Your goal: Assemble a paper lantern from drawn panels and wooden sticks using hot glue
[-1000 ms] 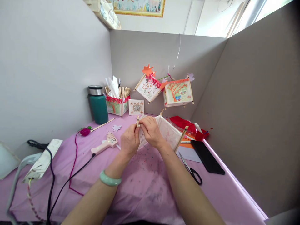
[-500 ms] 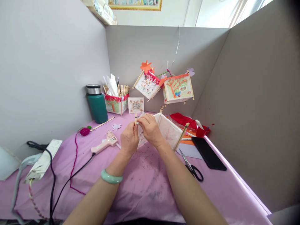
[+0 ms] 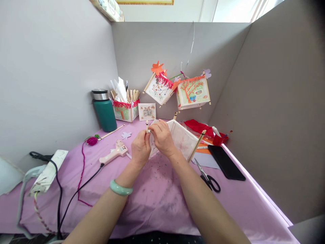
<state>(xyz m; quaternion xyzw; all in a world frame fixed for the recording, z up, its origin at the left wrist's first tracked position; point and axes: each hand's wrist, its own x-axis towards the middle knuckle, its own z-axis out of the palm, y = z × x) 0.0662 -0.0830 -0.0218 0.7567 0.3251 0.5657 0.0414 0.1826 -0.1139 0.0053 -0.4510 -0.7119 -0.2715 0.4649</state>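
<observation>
A desk [image 3: 162, 217] draped in wrinkled lilac cloth stood inside three tall grey partitions [image 3: 177, 44]. Above the back one showed a pale wall and the bottom of a gold picture frame [image 3: 147, 2]. Small coloured specks dotted the cloth near the middle.

There, a white-sided box [image 3: 184, 137] with wooden corner sticks sat tilted in front of the person. The left hand [image 3: 141, 147] gripped its near-left corner stick [image 3: 147, 127]; the right hand [image 3: 162, 139] had its fingers bent against the same corner, though what they pinched could not be told.

On the left lay a pale glue gun [image 3: 115, 154], a ball of magenta yarn [image 3: 91, 141] and a white power strip [image 3: 49, 171]. Behind them stood a green bottle [image 3: 104, 113] beside a decorated box of sticks [image 3: 124, 113]. On the right lay open scissors [image 3: 208, 178], a flat black device [image 3: 226, 162] and red material [image 3: 198, 128]. Two illustrated lanterns [image 3: 193, 93] hung before the back partition.
</observation>
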